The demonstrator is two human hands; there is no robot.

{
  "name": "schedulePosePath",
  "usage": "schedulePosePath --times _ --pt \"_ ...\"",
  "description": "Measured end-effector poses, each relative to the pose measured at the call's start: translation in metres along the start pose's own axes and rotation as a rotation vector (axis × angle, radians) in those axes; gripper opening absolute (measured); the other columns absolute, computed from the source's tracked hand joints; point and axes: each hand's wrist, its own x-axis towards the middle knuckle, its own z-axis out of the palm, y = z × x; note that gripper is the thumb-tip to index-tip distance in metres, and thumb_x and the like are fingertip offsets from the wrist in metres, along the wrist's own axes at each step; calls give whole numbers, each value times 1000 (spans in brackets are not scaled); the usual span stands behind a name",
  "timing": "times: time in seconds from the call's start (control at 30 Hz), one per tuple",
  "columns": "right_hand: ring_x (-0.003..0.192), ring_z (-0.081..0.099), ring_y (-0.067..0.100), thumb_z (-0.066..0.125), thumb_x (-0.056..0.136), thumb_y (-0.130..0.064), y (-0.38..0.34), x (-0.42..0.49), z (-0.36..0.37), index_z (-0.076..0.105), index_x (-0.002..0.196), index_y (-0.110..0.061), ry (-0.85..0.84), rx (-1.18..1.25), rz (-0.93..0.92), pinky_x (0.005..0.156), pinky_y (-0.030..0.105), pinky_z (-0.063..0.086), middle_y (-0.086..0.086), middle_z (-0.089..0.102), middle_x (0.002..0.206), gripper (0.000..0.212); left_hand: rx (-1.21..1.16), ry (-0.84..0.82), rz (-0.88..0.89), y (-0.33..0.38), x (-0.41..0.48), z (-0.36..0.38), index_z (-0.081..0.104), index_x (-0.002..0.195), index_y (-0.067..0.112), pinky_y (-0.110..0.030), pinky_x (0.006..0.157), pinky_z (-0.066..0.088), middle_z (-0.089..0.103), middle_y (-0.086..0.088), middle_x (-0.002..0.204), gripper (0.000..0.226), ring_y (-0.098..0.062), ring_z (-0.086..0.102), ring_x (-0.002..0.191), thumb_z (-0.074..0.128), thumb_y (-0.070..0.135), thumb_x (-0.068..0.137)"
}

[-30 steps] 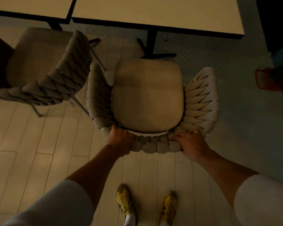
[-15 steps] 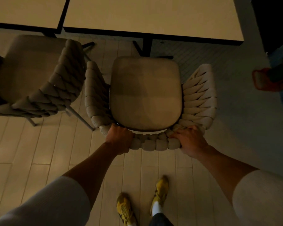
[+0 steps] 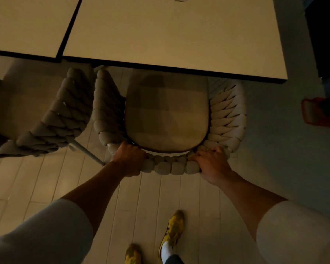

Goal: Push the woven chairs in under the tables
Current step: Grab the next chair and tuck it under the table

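Fingers [image 3: 131,148] of the left hand [image 3: 129,161] are curling tight round the back of the woven chair [image 3: 166,115] at 7 o'clock; the right hand [image 3: 212,164] is gripping it likewise at 5 o'clock. The chair is sitting centre-frame, its seat front lying just under the bench [image 3: 170,35] edge at 12 o'clock. A second chair [image 3: 65,115] is standing at 9 o'clock.
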Motion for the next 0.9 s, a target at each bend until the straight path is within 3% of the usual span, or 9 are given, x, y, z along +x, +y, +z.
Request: schedulePosePath --times 0.4,0.53,0.63,0.73,0.9 --pt "88 68 19 83 66 -32 16 12 -7 74 100 -43 -26 29 -16 82 41 33 -13 70 95 37 3 -23 13 3 9 -22 65 113 38 -33 91 52 69 15 96 36 -10 66 89 72 39 78" --pt "112 60 20 70 87 -39 16 12 -9 70 118 -43 -35 85 -9 95 43 29 -10 66 117 31 13 -56 21 6 5 -26 62 122 40 -33 92 51 70 14 102 42 -11 66 94 71 38 81" --pt "132 46 24 64 86 -62 10 -1 -19 57 138 -33 -147 44 49 109 41 19 -3 54 141 60 18 -165 56 7 -1 -41 55 134 40 -35 98 50 68 11 118 50 -15 65 109 69 43 86" --pt "140 36 28 65 80 -73 -5 -30 -35 39 153 -25 -151 95 89 116 45 20 3 43 153 91 16 -223 98 11 -17 -58 48 144 36 -37 107 46 63 9 133 72 -18 60 123 72 63 82" --pt "150 27 29 65 81 -75 -28 -88 -74 21 161 -21 -189 316 235 116 50 30 3 20 167 106 6 -123 211 17 -62 -100 48 144 29 -36 104 44 60 4 138 85 -21 58 124 71 74 76"
